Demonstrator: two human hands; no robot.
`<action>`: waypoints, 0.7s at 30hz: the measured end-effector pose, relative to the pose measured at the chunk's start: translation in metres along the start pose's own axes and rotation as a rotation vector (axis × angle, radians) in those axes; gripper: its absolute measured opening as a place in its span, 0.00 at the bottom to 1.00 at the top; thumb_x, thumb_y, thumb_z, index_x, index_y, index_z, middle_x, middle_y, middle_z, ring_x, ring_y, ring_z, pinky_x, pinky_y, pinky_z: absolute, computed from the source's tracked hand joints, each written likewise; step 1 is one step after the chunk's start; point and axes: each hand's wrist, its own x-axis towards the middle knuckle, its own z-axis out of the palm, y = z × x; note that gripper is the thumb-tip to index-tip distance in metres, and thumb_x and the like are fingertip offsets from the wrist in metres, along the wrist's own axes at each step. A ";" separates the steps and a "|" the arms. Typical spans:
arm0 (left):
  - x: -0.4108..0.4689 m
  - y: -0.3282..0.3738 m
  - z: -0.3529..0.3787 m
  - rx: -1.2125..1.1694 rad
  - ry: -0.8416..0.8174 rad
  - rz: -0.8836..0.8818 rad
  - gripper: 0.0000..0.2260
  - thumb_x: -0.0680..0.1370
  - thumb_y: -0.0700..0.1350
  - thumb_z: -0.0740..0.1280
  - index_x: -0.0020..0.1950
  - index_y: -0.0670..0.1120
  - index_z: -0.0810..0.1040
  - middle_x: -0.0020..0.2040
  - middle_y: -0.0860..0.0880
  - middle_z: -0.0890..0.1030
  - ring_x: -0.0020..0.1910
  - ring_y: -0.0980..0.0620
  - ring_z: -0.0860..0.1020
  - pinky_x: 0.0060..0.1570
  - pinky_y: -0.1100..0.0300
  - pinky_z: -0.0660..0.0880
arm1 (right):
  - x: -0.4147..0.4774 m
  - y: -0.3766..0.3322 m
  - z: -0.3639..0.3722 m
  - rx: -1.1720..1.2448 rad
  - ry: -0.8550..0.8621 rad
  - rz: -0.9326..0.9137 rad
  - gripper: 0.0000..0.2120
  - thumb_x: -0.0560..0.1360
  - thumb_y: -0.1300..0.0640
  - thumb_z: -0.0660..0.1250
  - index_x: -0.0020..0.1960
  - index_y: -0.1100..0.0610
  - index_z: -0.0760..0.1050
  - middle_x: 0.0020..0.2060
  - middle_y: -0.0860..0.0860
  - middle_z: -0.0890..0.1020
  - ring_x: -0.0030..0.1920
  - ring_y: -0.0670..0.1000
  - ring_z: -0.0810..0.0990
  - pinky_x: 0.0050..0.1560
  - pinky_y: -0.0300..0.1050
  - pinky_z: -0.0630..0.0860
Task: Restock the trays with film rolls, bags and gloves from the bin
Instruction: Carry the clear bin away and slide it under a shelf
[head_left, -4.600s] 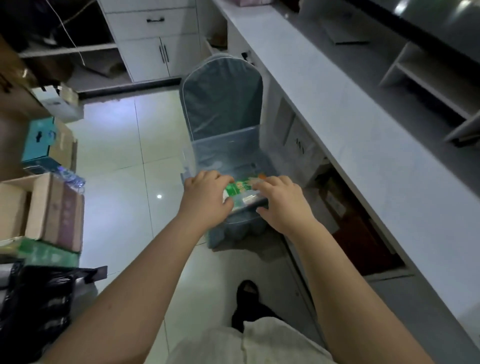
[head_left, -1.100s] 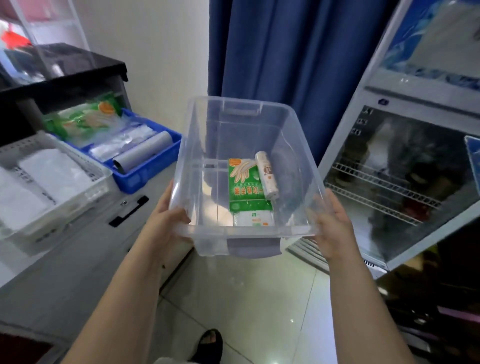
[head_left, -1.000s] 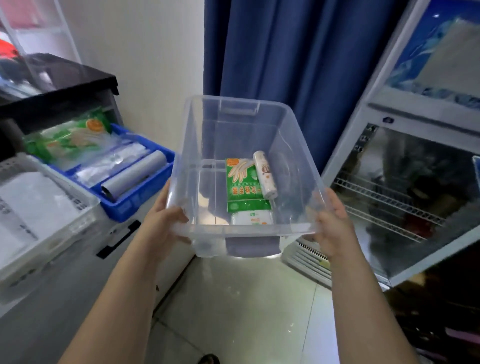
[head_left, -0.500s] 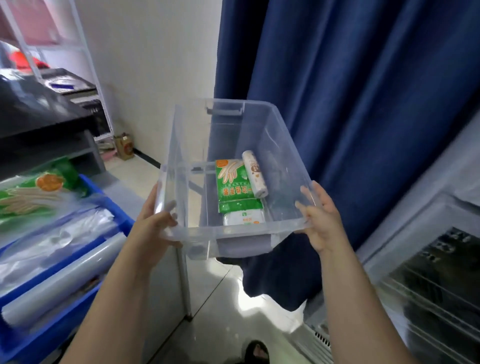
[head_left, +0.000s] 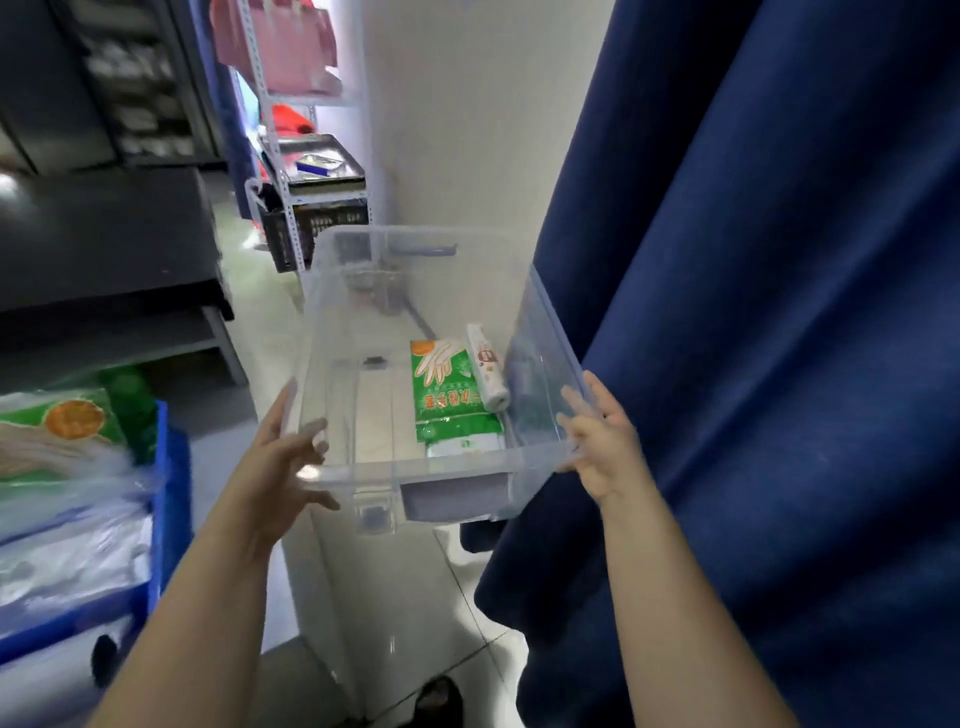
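I'm carrying a clear plastic bin (head_left: 452, 463)
My left hand (head_left: 280, 460) and right hand (head_left: 600, 441) are gripping its near rim corners; it's likely handling light, stiff, slippery.

A navy curtain (head_left: 779, 312) hangs in folds on my right, beside a plain white wall (head_left: 457, 130). Ahead a metal shelving rack (head_left: 332, 199) holds a black crate (head_left: 324, 228) low down; a dark counter (head_left: 104, 234) runs along my left, over glossy pale floor tiles (head_left: 462, 618).
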 end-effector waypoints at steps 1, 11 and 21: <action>0.017 0.002 0.001 -0.006 0.020 0.000 0.29 0.77 0.35 0.62 0.71 0.64 0.65 0.54 0.45 0.72 0.57 0.43 0.71 0.46 0.32 0.69 | 0.023 0.001 0.007 0.008 -0.022 0.018 0.31 0.75 0.74 0.56 0.71 0.47 0.65 0.67 0.51 0.74 0.66 0.66 0.68 0.44 0.55 0.69; 0.218 0.031 0.000 -0.098 0.139 0.001 0.31 0.77 0.35 0.62 0.73 0.64 0.63 0.45 0.46 0.72 0.40 0.49 0.71 0.39 0.32 0.71 | 0.223 -0.028 0.113 -0.071 -0.125 0.068 0.23 0.78 0.66 0.58 0.58 0.39 0.76 0.58 0.55 0.78 0.49 0.61 0.82 0.39 0.50 0.71; 0.384 0.066 0.011 -0.035 0.121 0.036 0.33 0.70 0.30 0.55 0.50 0.70 0.78 0.42 0.54 0.81 0.38 0.49 0.75 0.34 0.40 0.71 | 0.421 -0.029 0.187 -0.099 -0.210 0.143 0.31 0.65 0.71 0.58 0.63 0.47 0.75 0.50 0.54 0.83 0.36 0.59 0.80 0.29 0.45 0.72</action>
